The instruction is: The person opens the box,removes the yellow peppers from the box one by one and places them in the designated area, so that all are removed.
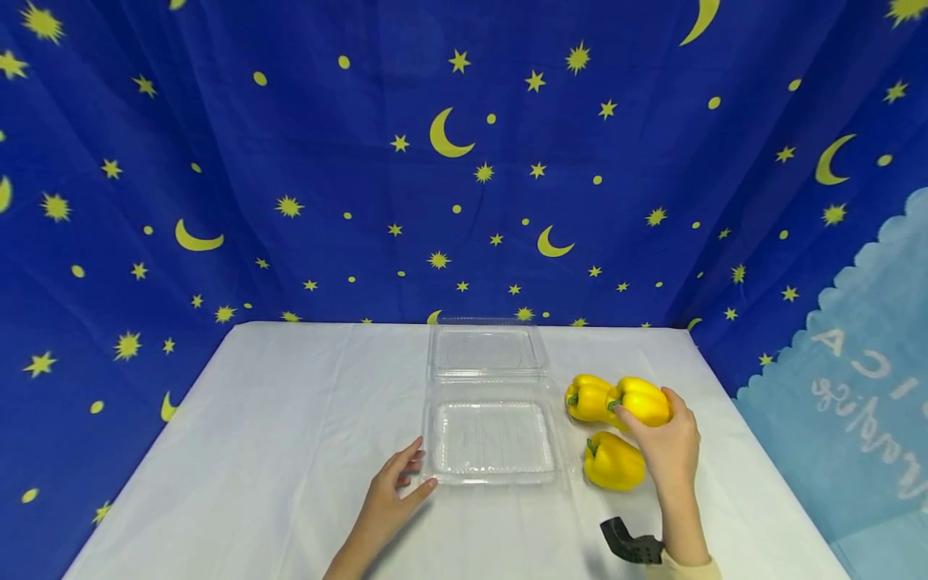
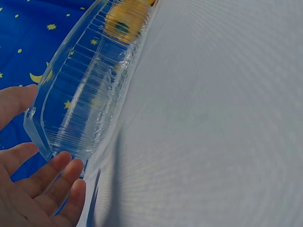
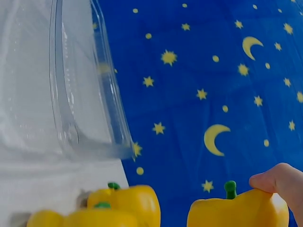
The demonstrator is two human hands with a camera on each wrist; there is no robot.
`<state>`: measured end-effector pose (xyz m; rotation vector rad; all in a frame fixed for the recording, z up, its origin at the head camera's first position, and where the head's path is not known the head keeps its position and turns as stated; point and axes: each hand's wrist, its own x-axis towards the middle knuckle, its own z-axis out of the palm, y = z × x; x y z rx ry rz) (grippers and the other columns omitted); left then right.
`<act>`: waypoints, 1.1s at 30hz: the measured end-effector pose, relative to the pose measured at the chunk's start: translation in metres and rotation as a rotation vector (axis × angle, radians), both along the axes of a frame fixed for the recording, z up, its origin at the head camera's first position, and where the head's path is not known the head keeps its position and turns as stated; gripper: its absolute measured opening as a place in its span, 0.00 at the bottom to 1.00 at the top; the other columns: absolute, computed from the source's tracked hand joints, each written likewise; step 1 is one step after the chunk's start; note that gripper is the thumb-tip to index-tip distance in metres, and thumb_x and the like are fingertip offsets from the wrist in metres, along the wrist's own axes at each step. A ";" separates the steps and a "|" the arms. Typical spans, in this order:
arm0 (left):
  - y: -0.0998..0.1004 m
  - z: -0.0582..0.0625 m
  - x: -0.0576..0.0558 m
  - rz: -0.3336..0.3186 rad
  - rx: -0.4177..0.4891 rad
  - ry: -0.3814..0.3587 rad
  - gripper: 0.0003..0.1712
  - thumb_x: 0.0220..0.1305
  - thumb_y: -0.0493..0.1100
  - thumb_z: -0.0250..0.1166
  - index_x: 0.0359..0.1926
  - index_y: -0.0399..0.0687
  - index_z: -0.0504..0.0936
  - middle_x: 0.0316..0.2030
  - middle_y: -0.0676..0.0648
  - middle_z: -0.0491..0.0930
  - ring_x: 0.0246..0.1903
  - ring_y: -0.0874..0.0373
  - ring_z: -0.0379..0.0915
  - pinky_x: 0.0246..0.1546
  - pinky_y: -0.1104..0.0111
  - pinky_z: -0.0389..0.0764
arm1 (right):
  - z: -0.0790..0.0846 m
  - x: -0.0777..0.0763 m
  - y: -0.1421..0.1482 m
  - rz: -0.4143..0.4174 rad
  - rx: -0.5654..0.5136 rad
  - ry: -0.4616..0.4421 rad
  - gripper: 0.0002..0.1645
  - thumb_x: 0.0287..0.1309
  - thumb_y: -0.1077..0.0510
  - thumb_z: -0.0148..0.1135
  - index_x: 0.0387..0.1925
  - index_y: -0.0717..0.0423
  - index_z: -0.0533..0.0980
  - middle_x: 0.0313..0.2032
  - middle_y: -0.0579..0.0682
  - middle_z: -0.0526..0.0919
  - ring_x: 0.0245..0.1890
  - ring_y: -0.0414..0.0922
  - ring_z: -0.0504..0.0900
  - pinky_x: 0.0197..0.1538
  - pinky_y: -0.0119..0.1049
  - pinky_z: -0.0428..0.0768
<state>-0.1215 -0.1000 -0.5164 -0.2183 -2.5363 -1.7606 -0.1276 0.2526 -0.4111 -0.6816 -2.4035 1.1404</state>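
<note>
A clear plastic clamshell container (image 1: 493, 475) lies with its lid (image 1: 489, 372) folded back on the white table. My left hand (image 1: 395, 491) is at its front left corner, fingers loosely spread; in the left wrist view the fingertips (image 2: 61, 161) are right at the container's rim. To the right of the container, my right hand (image 1: 670, 447) grips a yellow bell pepper (image 1: 641, 400) between thumb and fingers. Behind it sits a second yellow bell pepper (image 1: 586, 396), partly overlapped by the held one. A third yellow bell pepper (image 1: 612, 461) lies nearer the front, left of my right wrist.
A white cloth covers the table (image 1: 326, 403). Behind it and at the sides hangs a blue curtain (image 1: 326, 161) with yellow stars and moons. A light blue panel with lettering (image 1: 855, 403) stands at the right. A black strap piece (image 1: 631, 544) sits at my right wrist.
</note>
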 end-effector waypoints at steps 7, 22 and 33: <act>-0.001 0.003 0.000 0.000 -0.009 -0.001 0.36 0.53 0.44 0.71 0.63 0.42 0.71 0.52 0.44 0.79 0.47 0.53 0.75 0.45 0.70 0.77 | -0.007 0.007 0.020 -0.058 -0.032 -0.038 0.50 0.51 0.49 0.69 0.67 0.70 0.57 0.63 0.73 0.64 0.63 0.68 0.62 0.66 0.62 0.62; 0.000 0.003 0.001 0.002 -0.003 -0.009 0.36 0.53 0.43 0.71 0.62 0.41 0.71 0.51 0.43 0.79 0.46 0.54 0.75 0.46 0.70 0.77 | -0.022 0.021 0.044 -0.132 -0.056 -0.107 0.51 0.52 0.48 0.67 0.69 0.69 0.55 0.66 0.73 0.60 0.66 0.69 0.59 0.68 0.61 0.59; 0.001 0.002 0.001 0.000 -0.007 -0.002 0.35 0.53 0.43 0.71 0.62 0.41 0.71 0.51 0.43 0.79 0.47 0.52 0.75 0.45 0.70 0.77 | -0.038 0.029 0.055 -0.134 -0.051 -0.204 0.52 0.50 0.51 0.69 0.67 0.73 0.54 0.63 0.76 0.62 0.64 0.70 0.59 0.67 0.62 0.59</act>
